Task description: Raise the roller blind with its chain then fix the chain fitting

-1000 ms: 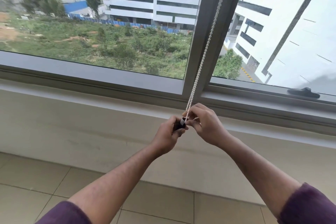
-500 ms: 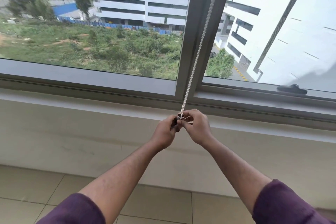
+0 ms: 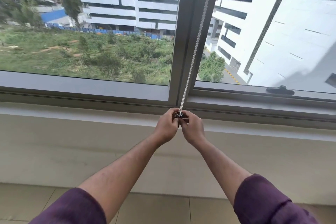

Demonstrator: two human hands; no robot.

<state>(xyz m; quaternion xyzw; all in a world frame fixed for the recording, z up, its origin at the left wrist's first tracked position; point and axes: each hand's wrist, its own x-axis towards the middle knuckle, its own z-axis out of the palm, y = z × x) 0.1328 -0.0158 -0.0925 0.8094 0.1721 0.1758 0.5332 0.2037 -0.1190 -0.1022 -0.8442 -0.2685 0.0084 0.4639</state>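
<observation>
Between both hands (image 3: 180, 126), dark chain fitting (image 3: 179, 115) on taut white bead chain (image 3: 195, 49)

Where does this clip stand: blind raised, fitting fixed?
Raising looks done: no blind fabric covers the window panes. In hand: left hand and right hand both pinch the small dark fitting at the bead chain bottom. Left: finishing the fitting; whether it is seated cannot be told.

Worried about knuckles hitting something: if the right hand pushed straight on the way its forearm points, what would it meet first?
Probably the left hand, already touching the right hand around the dark chain fitting. Past those, the pale ledge below the window frame; depth is unclear.
</observation>
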